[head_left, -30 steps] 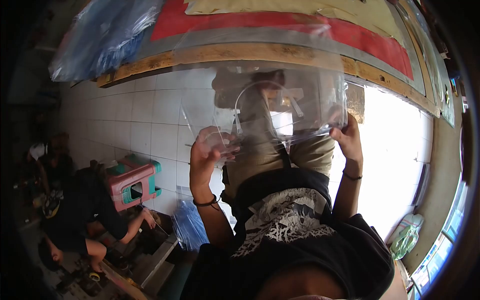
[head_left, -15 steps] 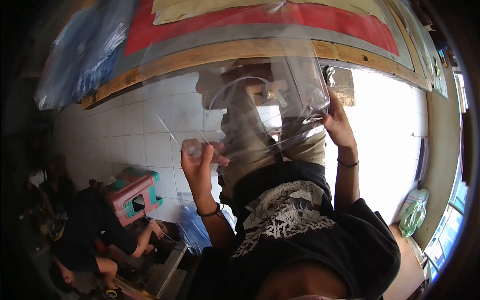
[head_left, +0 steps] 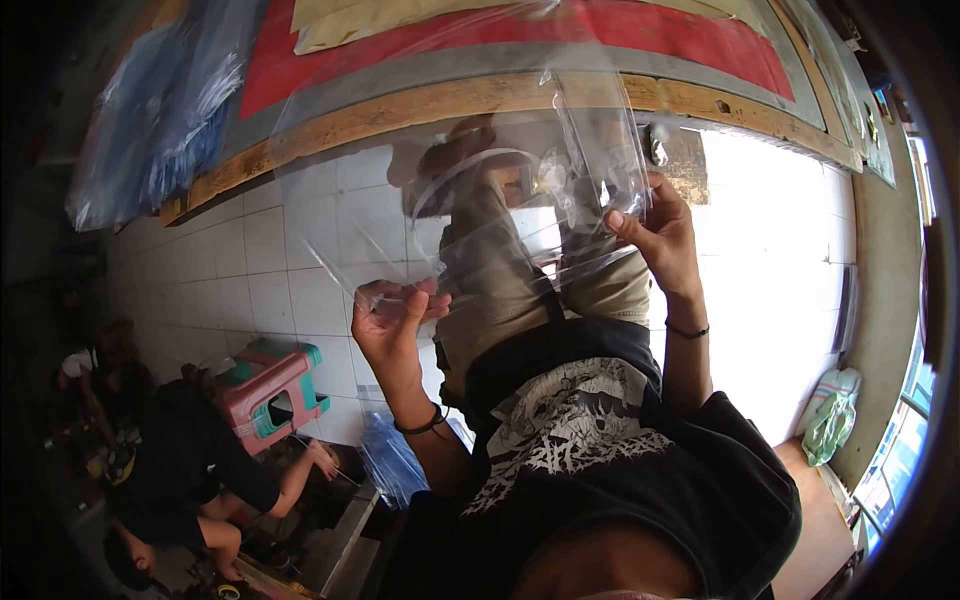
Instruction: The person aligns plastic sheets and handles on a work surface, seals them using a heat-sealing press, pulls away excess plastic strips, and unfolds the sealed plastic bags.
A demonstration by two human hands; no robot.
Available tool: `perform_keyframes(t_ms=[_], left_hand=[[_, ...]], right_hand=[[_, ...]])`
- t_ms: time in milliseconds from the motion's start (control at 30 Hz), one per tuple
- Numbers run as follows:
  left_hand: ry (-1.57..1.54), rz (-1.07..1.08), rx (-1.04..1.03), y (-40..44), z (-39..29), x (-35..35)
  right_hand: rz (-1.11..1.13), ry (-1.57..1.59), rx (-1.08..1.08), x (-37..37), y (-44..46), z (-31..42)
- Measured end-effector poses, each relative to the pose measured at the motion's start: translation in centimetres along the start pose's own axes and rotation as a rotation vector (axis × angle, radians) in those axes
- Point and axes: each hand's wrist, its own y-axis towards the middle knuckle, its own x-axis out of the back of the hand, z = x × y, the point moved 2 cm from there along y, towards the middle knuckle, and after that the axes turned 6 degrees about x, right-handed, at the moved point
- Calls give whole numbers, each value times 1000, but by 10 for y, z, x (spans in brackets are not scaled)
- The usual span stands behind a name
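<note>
A large clear plastic sheet, perhaps a bag, is stretched between my hands in front of my legs, its far side over the wooden table edge. A pale curved line runs across its middle. My left hand pinches its near left corner between thumb and fingers. On the right side, my right hand grips the plastic near a crumpled, shiny part, the thumb lying on the upper face. Through the film I see my trousers and the floor tiles.
The wood-edged table carries a red sheet, tan paper and bundled bluish plastic. At lower left, a co-worker bends near a pink-and-green stool and more blue plastic. A green bag stands right.
My right hand has shifted left and slightly up, its thumb now farther over the plastic. My left hand has moved slightly left with its corner. The co-worker's arm has shifted a little.
</note>
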Motion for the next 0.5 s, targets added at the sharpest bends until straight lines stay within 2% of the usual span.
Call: perform_keyframes(t_ms=[100,133,200,300,367,500], left_hand=[[59,4,-21,3,0,2],[40,37,24,4,-3,3],[0,109,123,4,-11,3],[81,208,159,3,-5,10],[114,176,108,3,-2,11],[114,149,-7,4,6,7]], right_hand=[[-6,-45,-38,-1,3,11],[87,-56,-88,7,4,10],[97,-62,-155,20,3,2],[114,-115,-232,31,2,-6],[101,-169,-255,33,0,-10],[13,-122,-94,15,-5,7]])
